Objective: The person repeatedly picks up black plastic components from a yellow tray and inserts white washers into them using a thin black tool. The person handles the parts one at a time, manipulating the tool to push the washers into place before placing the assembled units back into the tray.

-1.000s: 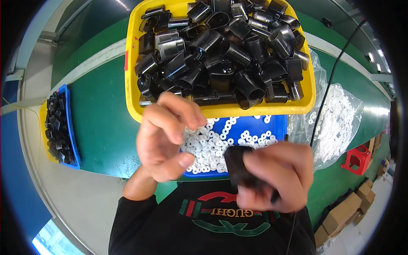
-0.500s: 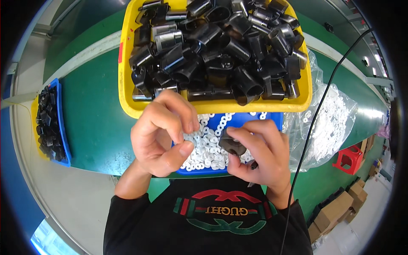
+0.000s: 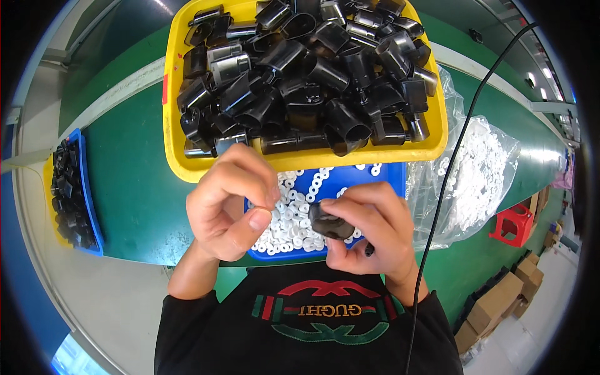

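Observation:
My right hand (image 3: 381, 228) grips a dark, glossy plastic part (image 3: 328, 222) between thumb and fingers, its rounded end turned toward my left hand. A small dark stub (image 3: 369, 250) shows by the right palm. My left hand (image 3: 228, 206) is curled in a pinch, thumb tip and fingertips close together; whatever sits between them, if anything, cannot be made out. Under both hands lies a blue tray (image 3: 390, 175) with many small white ring-shaped washers (image 3: 294, 228), some in short rows.
A yellow bin (image 3: 306, 164) heaped with black plastic parts (image 3: 325, 69) stands just beyond the tray. On the right lies a clear bag of white pieces (image 3: 478, 169); a black cable (image 3: 447, 181) hangs in front. Another bin of black parts (image 3: 72, 194) sits far left; a red stool (image 3: 514, 226) is on the floor.
The view has shifted slightly, moving the bins a little left in the picture. The part in my right hand has turned, showing more of its rounded side. My left fingers have closed slightly.

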`<state>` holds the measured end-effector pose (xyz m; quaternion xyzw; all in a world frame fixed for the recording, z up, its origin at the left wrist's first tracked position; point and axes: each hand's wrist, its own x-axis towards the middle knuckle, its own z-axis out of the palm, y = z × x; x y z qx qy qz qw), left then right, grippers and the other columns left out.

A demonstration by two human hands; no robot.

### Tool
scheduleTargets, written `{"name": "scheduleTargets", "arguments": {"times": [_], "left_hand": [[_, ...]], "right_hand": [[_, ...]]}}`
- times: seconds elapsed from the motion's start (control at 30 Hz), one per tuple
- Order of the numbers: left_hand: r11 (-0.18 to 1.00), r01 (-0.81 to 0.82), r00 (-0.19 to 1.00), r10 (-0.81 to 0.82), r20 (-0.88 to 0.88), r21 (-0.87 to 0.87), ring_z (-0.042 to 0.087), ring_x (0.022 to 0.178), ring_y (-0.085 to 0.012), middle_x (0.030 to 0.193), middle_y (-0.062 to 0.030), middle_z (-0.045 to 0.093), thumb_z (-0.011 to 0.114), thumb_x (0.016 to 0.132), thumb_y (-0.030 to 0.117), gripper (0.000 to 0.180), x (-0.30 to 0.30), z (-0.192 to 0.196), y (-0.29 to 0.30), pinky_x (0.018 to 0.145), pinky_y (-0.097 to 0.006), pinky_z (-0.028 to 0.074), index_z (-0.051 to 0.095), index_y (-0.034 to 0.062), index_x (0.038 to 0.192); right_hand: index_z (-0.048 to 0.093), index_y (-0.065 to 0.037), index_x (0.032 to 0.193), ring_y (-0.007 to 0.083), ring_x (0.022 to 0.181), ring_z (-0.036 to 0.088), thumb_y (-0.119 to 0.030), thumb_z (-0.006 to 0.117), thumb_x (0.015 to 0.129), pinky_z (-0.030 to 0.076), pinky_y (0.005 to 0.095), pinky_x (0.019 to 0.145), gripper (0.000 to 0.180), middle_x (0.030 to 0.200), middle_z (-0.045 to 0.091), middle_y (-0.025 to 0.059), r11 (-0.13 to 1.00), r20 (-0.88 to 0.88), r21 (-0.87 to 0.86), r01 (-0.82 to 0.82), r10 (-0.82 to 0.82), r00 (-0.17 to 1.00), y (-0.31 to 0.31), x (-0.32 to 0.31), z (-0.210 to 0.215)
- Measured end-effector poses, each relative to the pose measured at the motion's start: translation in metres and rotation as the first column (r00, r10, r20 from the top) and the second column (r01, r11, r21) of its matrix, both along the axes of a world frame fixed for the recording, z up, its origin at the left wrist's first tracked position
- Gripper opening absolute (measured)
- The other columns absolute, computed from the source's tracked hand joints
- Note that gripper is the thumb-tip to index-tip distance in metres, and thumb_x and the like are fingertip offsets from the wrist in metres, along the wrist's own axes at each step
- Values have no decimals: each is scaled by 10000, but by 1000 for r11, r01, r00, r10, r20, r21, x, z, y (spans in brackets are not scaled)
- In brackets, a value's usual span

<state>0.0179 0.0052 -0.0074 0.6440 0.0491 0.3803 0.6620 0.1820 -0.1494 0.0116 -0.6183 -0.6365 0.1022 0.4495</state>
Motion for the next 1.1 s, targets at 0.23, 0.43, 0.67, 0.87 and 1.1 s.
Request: {"name": "scheduleTargets", "arguments": {"times": [0.23, 0.43, 0.67, 0.87, 1.1], "left_hand": [[1000, 19, 1000, -19, -16, -24, 512, 705, -174, 814, -116, 573, 585, 848, 58, 82, 3, -1, -2, 642, -302, 446, 513, 36, 815], [999, 28, 999, -28, 16, 20, 507, 664, -179, 767, -108, 557, 581, 874, 95, 163, 2, -4, 3, 596, -299, 439, 480, 47, 756], [995, 11, 1000, -9, -27, 98, 519, 628, -205, 735, -131, 587, 557, 901, 181, 278, 3, 1, 0, 575, -323, 434, 595, -5, 698], [996, 9, 997, -3, -71, 85, 527, 658, -216, 788, -141, 597, 560, 894, 220, 277, 0, 0, 2, 619, -330, 438, 640, -14, 771], [960, 162, 954, -93, -286, 228, 618, 943, -339, 1088, -191, 632, 775, 640, 142, 555, 7, 16, -8, 807, -413, 506, 630, -42, 1144]], "right_hand": [[695, -64, 1059, 172, 619, 623, -112, 763, 624, 510, 269, 524, 443, 898, 603, 69, 1000, 12, -9, 17, -17, 1000, 0, -1, -3], [706, -49, 1038, 170, 640, 623, -120, 765, 648, 499, 259, 528, 402, 890, 615, 73, 992, -64, 116, 42, -35, 997, 3, 1, 5], [700, -42, 1042, 191, 640, 624, -118, 763, 615, 514, 289, 522, 438, 873, 600, 64, 994, -43, 101, 29, -25, 999, 6, -1, -4], [702, -55, 1043, 186, 627, 621, -124, 748, 636, 512, 288, 516, 415, 869, 602, 56, 997, -11, 67, 46, -46, 999, 6, 0, -1], [720, -70, 1056, 148, 660, 617, -97, 743, 656, 530, 269, 544, 401, 916, 601, 64, 997, -143, 9, -72, 73, 987, 1, -8, 28]]}}
